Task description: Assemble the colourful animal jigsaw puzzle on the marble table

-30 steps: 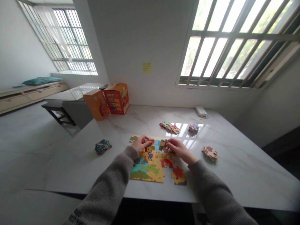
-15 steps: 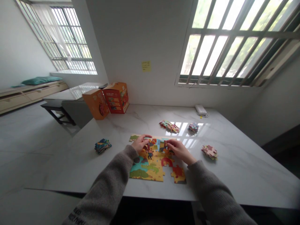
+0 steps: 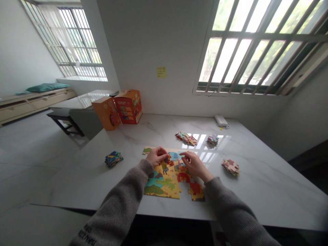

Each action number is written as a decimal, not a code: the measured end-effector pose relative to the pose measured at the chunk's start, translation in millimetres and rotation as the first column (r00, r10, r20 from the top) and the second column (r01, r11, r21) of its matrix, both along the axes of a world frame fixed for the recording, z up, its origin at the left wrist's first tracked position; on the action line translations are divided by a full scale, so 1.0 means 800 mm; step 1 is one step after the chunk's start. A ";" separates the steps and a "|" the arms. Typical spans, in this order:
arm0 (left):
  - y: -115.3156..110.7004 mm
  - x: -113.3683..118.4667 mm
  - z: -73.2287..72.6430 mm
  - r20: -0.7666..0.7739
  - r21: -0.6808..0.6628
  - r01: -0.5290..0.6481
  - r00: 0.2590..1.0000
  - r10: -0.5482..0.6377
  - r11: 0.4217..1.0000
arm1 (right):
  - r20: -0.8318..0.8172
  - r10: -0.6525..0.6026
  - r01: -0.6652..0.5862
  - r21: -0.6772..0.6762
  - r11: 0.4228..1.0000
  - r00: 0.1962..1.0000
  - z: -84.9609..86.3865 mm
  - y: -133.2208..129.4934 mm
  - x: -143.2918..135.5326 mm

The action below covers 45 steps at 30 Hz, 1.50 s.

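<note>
A colourful, partly joined puzzle (image 3: 164,184) lies flat on the white marbled table, with a gap near its lower right. Over its upper left part, my left hand (image 3: 156,156) pinches a small puzzle piece (image 3: 168,158) between thumb and fingers. My right hand (image 3: 194,164) is above the upper right part, its index finger stretched out and the other fingers curled; nothing shows between them. Below that hand, a red and yellow joined section (image 3: 196,191) sits at the right side of the gap.
Piles of loose pieces lie around: a blue pile (image 3: 113,159) at left, a long pile (image 3: 186,138) behind, a small pile (image 3: 212,139) and a pink pile (image 3: 230,167) at right. Orange boxes (image 3: 129,106) and a white device (image 3: 221,121) stand farther back.
My left hand has lifted slightly with its fingers drawn together on a piece. My right hand's index finger has risen off the puzzle. The view has shifted a little.
</note>
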<state>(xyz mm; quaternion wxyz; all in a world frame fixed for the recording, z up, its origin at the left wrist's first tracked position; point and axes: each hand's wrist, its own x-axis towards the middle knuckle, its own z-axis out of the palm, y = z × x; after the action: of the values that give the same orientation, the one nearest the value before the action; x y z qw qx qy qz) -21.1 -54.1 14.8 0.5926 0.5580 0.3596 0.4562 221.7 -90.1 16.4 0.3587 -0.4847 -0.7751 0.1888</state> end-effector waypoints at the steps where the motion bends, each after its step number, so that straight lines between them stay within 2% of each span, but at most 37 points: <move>1: -0.001 0.001 0.000 -0.001 0.009 0.006 1.000 -0.006 1.000 | -0.049 0.037 -0.039 -0.043 0.998 0.998 0.005 -0.003 -0.007; 5: -0.004 0.006 -0.001 -0.010 0.054 0.040 0.999 -0.039 0.998 | -0.251 0.213 -0.260 -0.173 0.950 0.944 0.012 -0.009 -0.041; 8: -0.005 0.008 -0.004 -0.011 0.102 0.047 0.999 -0.046 0.994 | -0.307 0.232 -0.298 -0.191 0.935 0.923 0.008 -0.008 -0.055; 11: -0.004 0.009 -0.005 0.006 0.111 0.049 0.999 -0.050 0.993 | -0.435 0.145 -0.265 -0.227 0.937 0.888 0.006 -0.003 -0.054; 15: -0.003 0.007 -0.006 0.014 0.080 0.091 0.996 -0.093 0.993 | -0.649 -0.040 -0.201 -0.294 0.934 0.760 0.005 -0.001 -0.049; 17: -0.002 0.006 -0.006 0.002 0.092 0.081 0.997 -0.081 0.992 | -0.685 -0.068 -0.211 -0.315 0.925 0.725 0.004 -0.002 -0.049; 21: 0.003 0.002 -0.008 -0.045 0.164 -0.005 0.999 0.012 0.987 | -0.576 0.009 -0.200 -0.270 0.942 0.817 0.003 -0.007 -0.048; 24: 0.005 0.000 -0.011 -0.084 0.163 0.003 0.996 0.011 0.987 | -0.459 0.118 -0.206 -0.147 0.967 0.880 0.008 -0.008 -0.042; 26: 0.004 -0.001 -0.011 -0.101 0.151 0.009 0.995 0.006 0.988 | -0.325 0.192 -0.218 -0.046 0.975 0.926 0.012 -0.009 -0.036; 29: 0.003 0.000 -0.010 -0.107 0.139 -0.017 0.994 0.032 0.990 | -0.096 0.213 -0.201 0.118 0.972 0.972 0.017 -0.010 -0.028; 32: 0.002 0.000 -0.009 -0.096 0.123 -0.025 0.995 0.037 0.992 | -0.006 0.210 -0.204 0.210 0.956 0.978 0.020 -0.012 -0.024; 39: 0.001 0.001 -0.009 -0.086 0.114 0.024 0.996 -0.014 0.993 | 0.162 0.221 -0.258 0.260 0.930 0.962 0.023 -0.013 -0.021; 45: -0.005 -0.001 -0.004 -0.189 0.177 0.031 0.982 0.002 0.984 | 0.074 0.121 -0.133 0.184 0.974 0.990 0.016 -0.015 0.008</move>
<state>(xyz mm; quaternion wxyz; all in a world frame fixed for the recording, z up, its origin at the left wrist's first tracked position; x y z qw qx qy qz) -21.9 -58.4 11.8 0.5068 0.6522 0.3673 0.4276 227.8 -102.2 29.3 0.3660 -0.4035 -0.8297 0.1220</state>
